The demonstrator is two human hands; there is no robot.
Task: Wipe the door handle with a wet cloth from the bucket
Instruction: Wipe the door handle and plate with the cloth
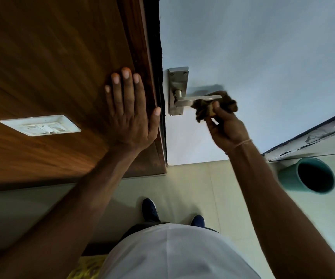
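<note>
A silver lever door handle (184,100) on a steel backplate (177,81) is fixed to a pale blue-white door (263,57). My right hand (228,128) grips a brown crumpled cloth (202,112) that wraps the outer end of the lever. My left hand (131,109) lies flat with fingers spread on the brown wooden frame (62,57) left of the door, holding nothing. A teal bucket (309,175) stands on the floor at the right, its inside dark.
A white switch plate (41,125) sits on the wooden panel at left. Pale floor tiles (192,182) run below the door. My dark blue shoes (150,210) stand near the threshold. A worn skirting edge (313,133) runs behind the bucket.
</note>
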